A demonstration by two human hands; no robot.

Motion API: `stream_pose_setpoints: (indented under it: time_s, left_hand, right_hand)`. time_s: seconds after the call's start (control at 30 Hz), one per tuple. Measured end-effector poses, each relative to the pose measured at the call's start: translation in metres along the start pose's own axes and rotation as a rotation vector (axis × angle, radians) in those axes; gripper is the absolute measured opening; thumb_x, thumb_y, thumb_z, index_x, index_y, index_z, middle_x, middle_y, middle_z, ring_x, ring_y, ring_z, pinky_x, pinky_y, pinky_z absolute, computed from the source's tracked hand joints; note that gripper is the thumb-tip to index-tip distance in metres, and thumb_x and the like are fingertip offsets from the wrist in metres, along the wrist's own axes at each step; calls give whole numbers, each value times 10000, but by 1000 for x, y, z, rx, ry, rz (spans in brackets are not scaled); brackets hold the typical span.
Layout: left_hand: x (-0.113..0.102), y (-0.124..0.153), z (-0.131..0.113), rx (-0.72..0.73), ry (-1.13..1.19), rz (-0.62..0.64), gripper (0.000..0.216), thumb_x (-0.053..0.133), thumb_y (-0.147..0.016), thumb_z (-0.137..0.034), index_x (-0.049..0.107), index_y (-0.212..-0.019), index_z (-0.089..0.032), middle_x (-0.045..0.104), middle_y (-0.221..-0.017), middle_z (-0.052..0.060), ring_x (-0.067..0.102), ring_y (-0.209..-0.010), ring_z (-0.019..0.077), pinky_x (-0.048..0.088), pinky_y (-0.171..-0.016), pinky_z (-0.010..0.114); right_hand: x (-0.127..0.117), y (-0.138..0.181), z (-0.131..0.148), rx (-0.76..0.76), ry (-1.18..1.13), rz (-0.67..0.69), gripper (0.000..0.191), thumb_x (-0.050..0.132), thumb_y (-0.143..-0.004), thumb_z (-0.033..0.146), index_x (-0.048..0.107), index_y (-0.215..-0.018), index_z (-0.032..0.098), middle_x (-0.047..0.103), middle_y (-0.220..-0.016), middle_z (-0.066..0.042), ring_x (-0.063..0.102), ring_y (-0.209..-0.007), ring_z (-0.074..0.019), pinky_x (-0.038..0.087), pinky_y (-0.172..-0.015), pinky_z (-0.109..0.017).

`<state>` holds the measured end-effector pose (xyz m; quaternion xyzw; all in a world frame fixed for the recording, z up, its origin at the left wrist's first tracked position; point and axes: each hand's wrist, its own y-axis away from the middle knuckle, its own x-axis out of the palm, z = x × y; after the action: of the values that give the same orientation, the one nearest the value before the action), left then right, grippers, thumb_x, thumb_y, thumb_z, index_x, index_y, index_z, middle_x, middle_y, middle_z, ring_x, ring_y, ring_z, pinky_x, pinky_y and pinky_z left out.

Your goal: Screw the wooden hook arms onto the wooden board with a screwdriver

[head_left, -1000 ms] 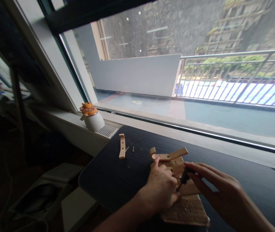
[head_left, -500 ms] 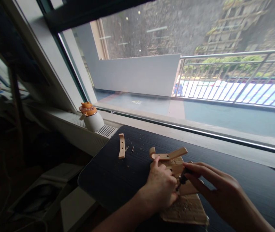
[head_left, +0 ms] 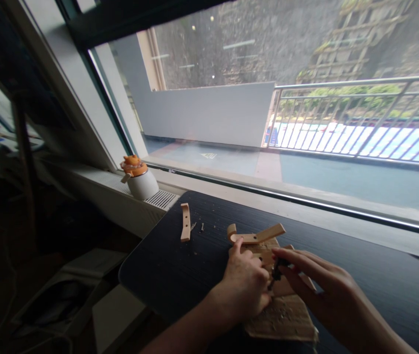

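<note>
My left hand [head_left: 244, 282] presses down on light wooden pieces over a worn wooden block [head_left: 281, 322]. Its index fingertip touches a curved wooden piece [head_left: 255, 238] with dark holes; the other fingers curl over a second wooden piece [head_left: 285, 287] lower down, mostly hidden by my hands. My right hand [head_left: 316, 275] pinches a small dark hand tool [head_left: 276, 270] with a thin shaft, whose tip points down at the wood beside my left fingers. The tool's exact kind is unclear. Wood crumbs lie on the block.
The dark table [head_left: 158, 265] holds another curved wooden strip [head_left: 185, 223] with two holes and a few wood shavings [head_left: 202, 227]. A white pot with an orange top [head_left: 141, 184] stands on the ledge by the window. A pale box [head_left: 117, 314] sits below the table's left side.
My right hand has shifted slightly left and turned around the tool, which leans a little differently. My left hand and the wooden pieces beneath it stay nearly in place.
</note>
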<state>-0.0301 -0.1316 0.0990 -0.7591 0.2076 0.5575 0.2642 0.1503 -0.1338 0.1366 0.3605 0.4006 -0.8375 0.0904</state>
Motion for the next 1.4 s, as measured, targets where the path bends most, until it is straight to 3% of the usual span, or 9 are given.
stream_pose_setpoints:
  time_s: [0.5, 0.7, 1.13, 1.4]
  left_hand:
    - [1, -1, -1, -15, -42, 18, 202, 665, -751, -394, 709, -774, -199, 681, -805, 17, 585, -882, 231, 125, -1113, 528]
    - [-2, 0, -1, -6, -22, 7, 207, 669, -751, -397, 697, -741, -192, 684, -822, 17, 585, -877, 232, 118, -1110, 533]
    - [-1, 0, -1, -5, -31, 8, 212, 678, -750, -404, 694, -734, -193, 669, -789, 18, 580, -864, 231, 115, -1103, 531]
    - [-4, -1, -2, -10, -25, 14, 192, 678, -747, -376, 695, -744, -185, 681, -799, 22, 586, -866, 231, 137, -1103, 529]
  right_hand:
    - [1, 2, -5, 37, 30, -41, 202, 605, -877, 231, 668, -1069, 227, 732, -875, -28, 692, -718, -150, 553, -626, -212]
    - [-3, 1, -3, -65, 75, 11, 302, 535, -904, 159, 617, -1187, 227, 694, -1116, -65, 674, -959, -175, 549, -801, -248]
    - [-4, 4, -11, -41, 50, -5, 312, 573, -898, 143, 617, -1187, 254, 714, -1041, -31, 685, -877, -144, 547, -751, -214]
    - [-5, 4, -7, -22, 53, -41, 215, 619, -884, 209, 636, -1096, 241, 714, -928, -16, 683, -772, -129, 545, -674, -201]
